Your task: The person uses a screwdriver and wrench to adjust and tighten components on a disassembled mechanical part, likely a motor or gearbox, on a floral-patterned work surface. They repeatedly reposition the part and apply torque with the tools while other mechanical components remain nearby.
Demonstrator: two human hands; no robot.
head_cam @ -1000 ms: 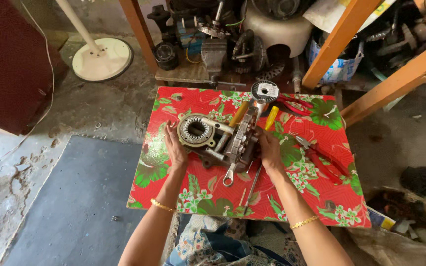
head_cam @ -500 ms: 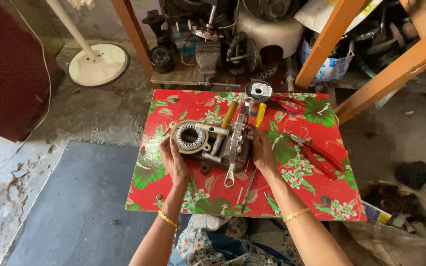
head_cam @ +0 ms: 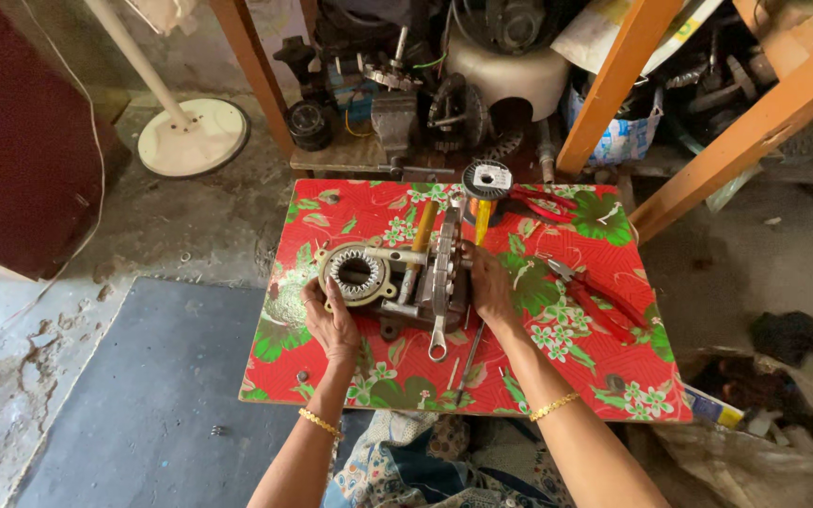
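Observation:
A low table (head_cam: 604,376) covered in red floral cloth holds a grey metal winding jig (head_cam: 421,287). A round motor stator (head_cam: 355,273) with slotted teeth sits at the jig's left end. My left hand (head_cam: 329,320) grips the near left edge of the stator and jig. My right hand (head_cam: 488,282) presses on the jig's right side. A spanner (head_cam: 438,325) lies across the jig, its ring end toward me. A yellow-handled tool (head_cam: 482,221) and a wooden-handled one (head_cam: 422,226) lie just beyond.
Red-handled pliers (head_cam: 604,301) lie on the cloth at right, another red pair (head_cam: 543,199) at the back. A wire spool (head_cam: 486,179) stands at the far edge. Motor parts crowd a shelf (head_cam: 397,122) behind. Orange wooden posts (head_cam: 613,85) rise right; a fan base (head_cam: 192,136) stands left.
The view has drifted slightly so the table sits lower in frame. Both hands stay on the jig and stator in nearly the same places.

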